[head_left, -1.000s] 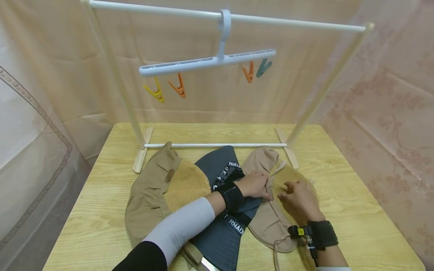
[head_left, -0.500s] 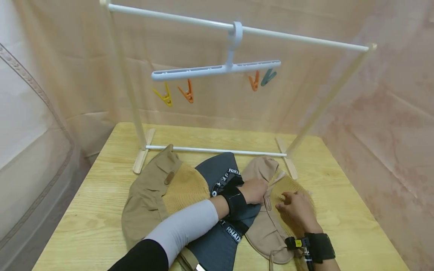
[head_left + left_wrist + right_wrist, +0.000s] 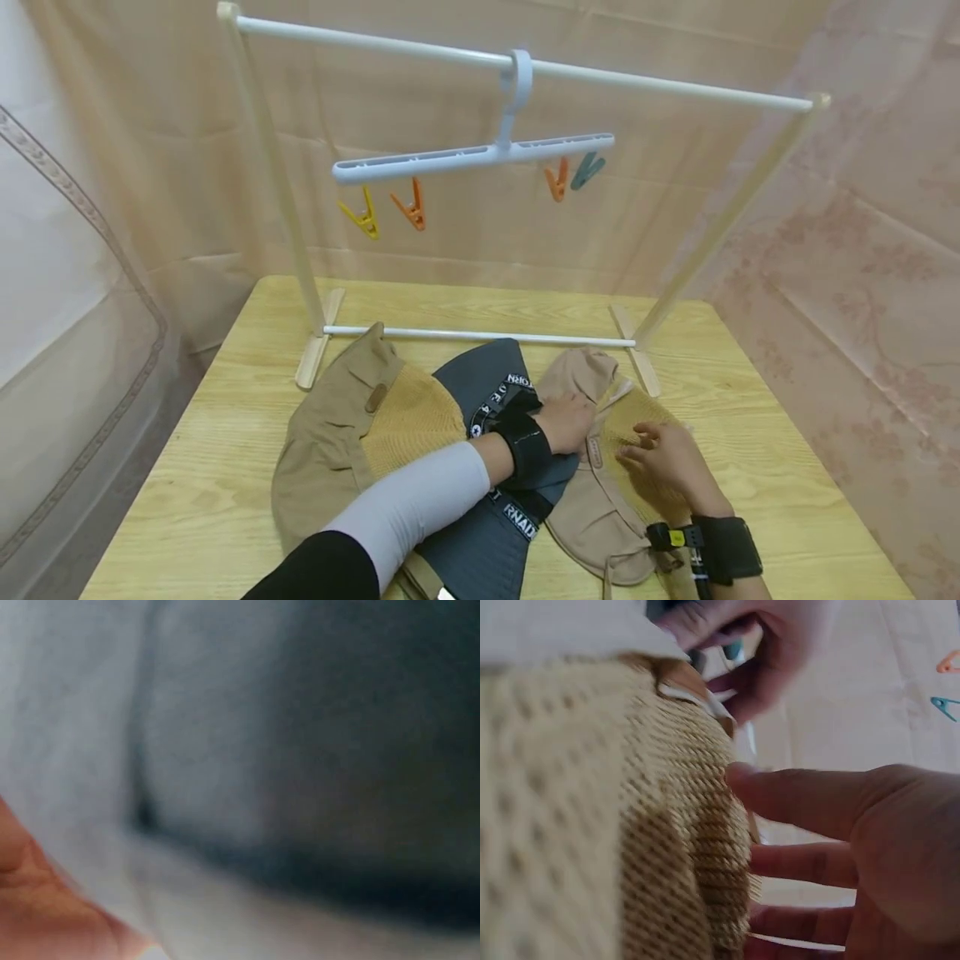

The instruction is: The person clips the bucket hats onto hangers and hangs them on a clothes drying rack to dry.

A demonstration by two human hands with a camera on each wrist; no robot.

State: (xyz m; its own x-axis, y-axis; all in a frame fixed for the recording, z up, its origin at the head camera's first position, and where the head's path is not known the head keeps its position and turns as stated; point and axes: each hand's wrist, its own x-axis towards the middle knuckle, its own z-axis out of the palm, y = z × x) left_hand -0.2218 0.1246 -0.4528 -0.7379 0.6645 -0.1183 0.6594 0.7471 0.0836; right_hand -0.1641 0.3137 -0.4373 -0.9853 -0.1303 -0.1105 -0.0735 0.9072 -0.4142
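A pinkish-beige sun hat (image 3: 600, 508) with a yellow woven-mesh part (image 3: 630, 408) lies at the right of the table. My left hand (image 3: 566, 421) is at its inner seam, the fingertips mostly hidden in the head view; whether they pinch the cloth I cannot tell. Fingers straight and spread, my right hand (image 3: 663, 458) touches the mesh (image 3: 697, 787), as the right wrist view shows. A dark grey bucket hat (image 3: 480, 525) with lettered black straps lies under my left forearm. Left of it is a tan hat (image 3: 315, 467) with a mustard mesh section (image 3: 412, 412). Blurred grey cloth (image 3: 202, 735) fills the left wrist view.
Behind the hats stands a rack with a white top bar (image 3: 660, 82) and a lower bar (image 3: 480, 335). From the top bar hangs a pale blue hanger (image 3: 450, 158) with a yellow clip (image 3: 362, 218), two orange clips (image 3: 410, 208) and a teal clip (image 3: 587, 171).
The head view has tilted, so the rack and hanger appear lower. My right hand has shifted slightly to the right over the mesh. My left hand stays near the seam.
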